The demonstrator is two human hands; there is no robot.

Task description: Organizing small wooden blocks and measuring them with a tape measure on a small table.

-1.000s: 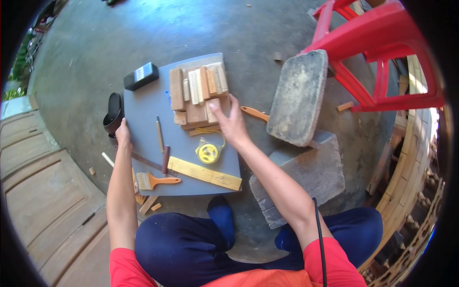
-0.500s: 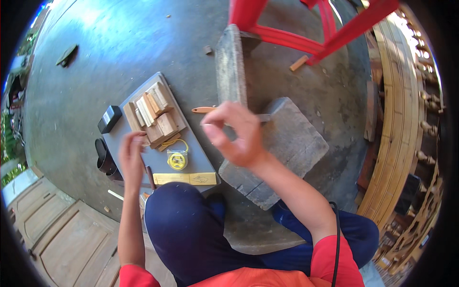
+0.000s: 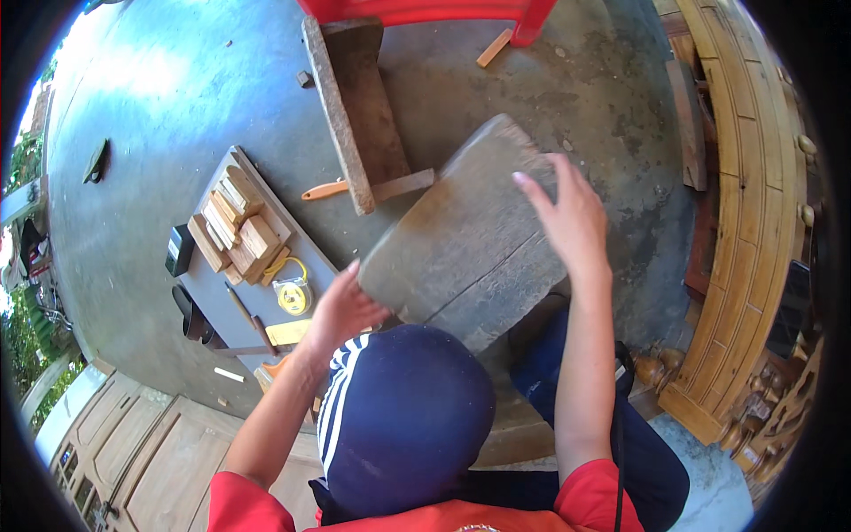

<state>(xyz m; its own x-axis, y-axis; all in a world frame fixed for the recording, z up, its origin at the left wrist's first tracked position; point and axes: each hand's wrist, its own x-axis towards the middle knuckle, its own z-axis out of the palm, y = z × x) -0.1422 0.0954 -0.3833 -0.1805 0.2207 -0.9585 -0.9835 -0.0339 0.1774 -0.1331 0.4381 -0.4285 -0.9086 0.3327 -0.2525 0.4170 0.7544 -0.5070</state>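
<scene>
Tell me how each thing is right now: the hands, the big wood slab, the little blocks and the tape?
Left hand: open, touching the slab's near corner.
Right hand: open, fingers spread over the slab's far side.
Thick wooden slab: lying flat on the floor.
Small wooden blocks: piled on the grey board.
Yellow tape measure: lying on the board, tape partly out.

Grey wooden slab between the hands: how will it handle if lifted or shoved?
The slab looks thick and solid, so probably heavy and rigid. Its flat, weathered face suggests it won't roll or slip easily. The left hand touches its near edge and the right hand its far side; likely a two-hand lift.
</scene>
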